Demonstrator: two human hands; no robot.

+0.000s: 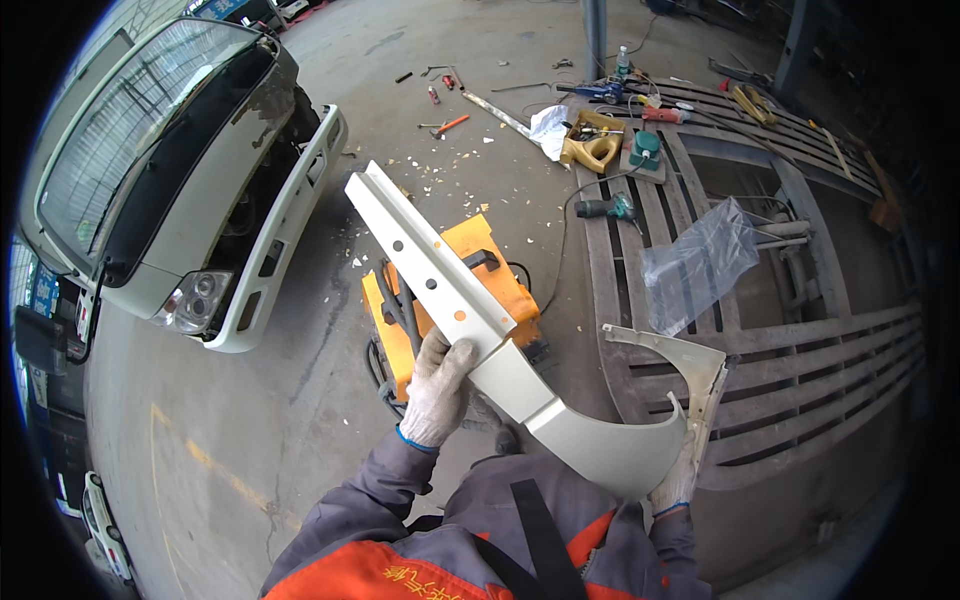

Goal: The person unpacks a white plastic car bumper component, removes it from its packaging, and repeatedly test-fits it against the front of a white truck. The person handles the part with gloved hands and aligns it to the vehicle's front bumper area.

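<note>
A long, pale cream sheet-metal body panel (525, 382) slants across in front of me, with holes along its straight part and a broad curved near end. My left hand (437, 388), in a whitish knit glove, is closed around its middle, thumb on top. My right hand (677, 475), also gloved, is at the curved end, beside the lower end of an angled cream metal piece (705, 385). It appears closed on that piece, though its fingers are mostly hidden. Whether the two metal parts join, I cannot tell.
Under the panel stands an orange machine (478, 235) with dark cables. A white truck cab (200, 180) is at left. The slatted bench (640, 270) at right bears a plastic bag (700, 265), a green power drill (607, 208) and a yellow toolbox (590, 152). A hammer (452, 126) lies on the littered floor.
</note>
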